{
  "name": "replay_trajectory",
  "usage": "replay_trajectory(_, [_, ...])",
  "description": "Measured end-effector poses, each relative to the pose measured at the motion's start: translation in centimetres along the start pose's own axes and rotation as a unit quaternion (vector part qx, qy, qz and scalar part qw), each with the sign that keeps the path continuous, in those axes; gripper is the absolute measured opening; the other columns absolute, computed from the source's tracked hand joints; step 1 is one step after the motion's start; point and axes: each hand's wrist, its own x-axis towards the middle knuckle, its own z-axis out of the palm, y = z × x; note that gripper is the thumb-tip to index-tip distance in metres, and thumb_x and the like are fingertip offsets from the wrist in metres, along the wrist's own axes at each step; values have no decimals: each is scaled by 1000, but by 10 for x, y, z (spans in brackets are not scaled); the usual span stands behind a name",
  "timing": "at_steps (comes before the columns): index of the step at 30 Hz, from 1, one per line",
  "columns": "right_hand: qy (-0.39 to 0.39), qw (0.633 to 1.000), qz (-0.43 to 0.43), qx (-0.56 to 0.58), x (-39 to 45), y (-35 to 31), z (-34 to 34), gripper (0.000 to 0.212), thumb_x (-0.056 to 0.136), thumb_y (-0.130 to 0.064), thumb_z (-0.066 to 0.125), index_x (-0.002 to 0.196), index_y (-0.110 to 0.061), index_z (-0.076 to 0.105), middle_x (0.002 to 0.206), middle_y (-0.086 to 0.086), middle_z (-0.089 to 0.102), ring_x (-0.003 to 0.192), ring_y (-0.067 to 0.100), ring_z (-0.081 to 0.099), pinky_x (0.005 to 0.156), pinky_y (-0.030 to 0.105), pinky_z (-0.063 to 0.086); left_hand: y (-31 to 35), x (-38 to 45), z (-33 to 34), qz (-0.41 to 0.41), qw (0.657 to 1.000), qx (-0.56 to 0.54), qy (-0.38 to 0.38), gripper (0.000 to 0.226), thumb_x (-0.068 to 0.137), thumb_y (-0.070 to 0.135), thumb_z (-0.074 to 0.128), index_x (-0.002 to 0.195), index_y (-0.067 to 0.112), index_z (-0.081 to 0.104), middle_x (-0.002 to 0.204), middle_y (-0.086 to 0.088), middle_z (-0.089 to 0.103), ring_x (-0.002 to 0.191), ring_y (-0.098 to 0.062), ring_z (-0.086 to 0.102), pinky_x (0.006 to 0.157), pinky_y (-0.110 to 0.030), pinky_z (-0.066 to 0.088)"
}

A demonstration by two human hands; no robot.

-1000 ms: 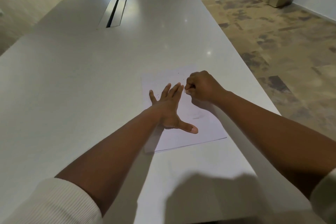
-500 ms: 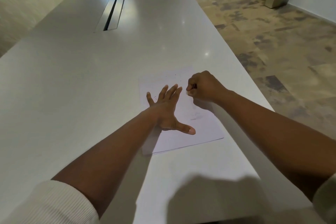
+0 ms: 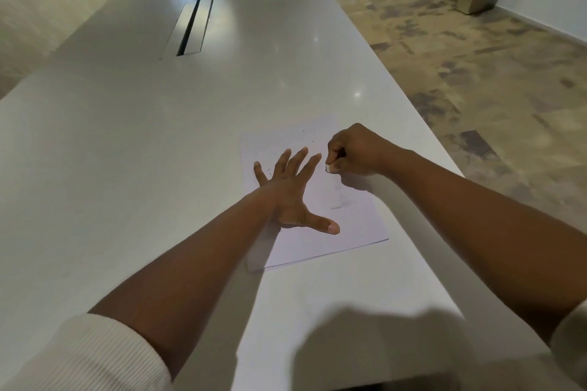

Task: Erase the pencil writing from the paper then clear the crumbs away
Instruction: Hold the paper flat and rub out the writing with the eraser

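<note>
A: Both hands on the paper (image 3: 349, 219)? It's by your table's (image 3: 127, 168) right edge.
B: Yes. Your left hand (image 3: 290, 194) presses it flat, fingers spread; your right hand (image 3: 355, 149) pinches the eraser (image 3: 329, 168) against it.

The person wore a cream, finely ribbed knit top. Its left sleeve (image 3: 85, 355) was pushed up past the forearm, leaving it bare. Only a sliver of the right sleeve (image 3: 571, 336) showed at the frame's edge.
</note>
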Motion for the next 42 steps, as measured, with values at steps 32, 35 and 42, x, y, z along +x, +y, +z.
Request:
replay_trajectory(32, [16, 1000, -3, -16, -21, -4, 7, 11, 79, -2, 73, 71, -10, 69, 80, 0, 70, 73, 11, 65, 69, 23, 49, 0, 2, 0, 5, 1000, 4, -6, 147, 46, 101, 62, 154, 51, -25, 165, 11, -35, 148, -19, -41, 110, -75, -20])
replay_trajectory(35, [-84, 996, -1, -29, -29, -7, 0, 13, 78, -10, 76, 71, -18, 70, 84, -7, 72, 74, 2, 63, 72, 20, 51, 1, 1, -1, 1, 1000, 4, -9, 148, 45, 101, 62, 154, 51, -25, 165, 11, -34, 148, -19, -40, 110, -75, -20])
replay_trajectory(42, [-92, 994, 13, -57, -26, -12, -3, 15, 80, -14, 77, 70, -22, 69, 85, -8, 71, 74, 1, 62, 68, 16, 48, 0, 1, -1, 5, 1000, 6, -8, 148, 46, 100, 62, 154, 51, -26, 165, 10, -35, 148, -20, -41, 110, -76, -20])
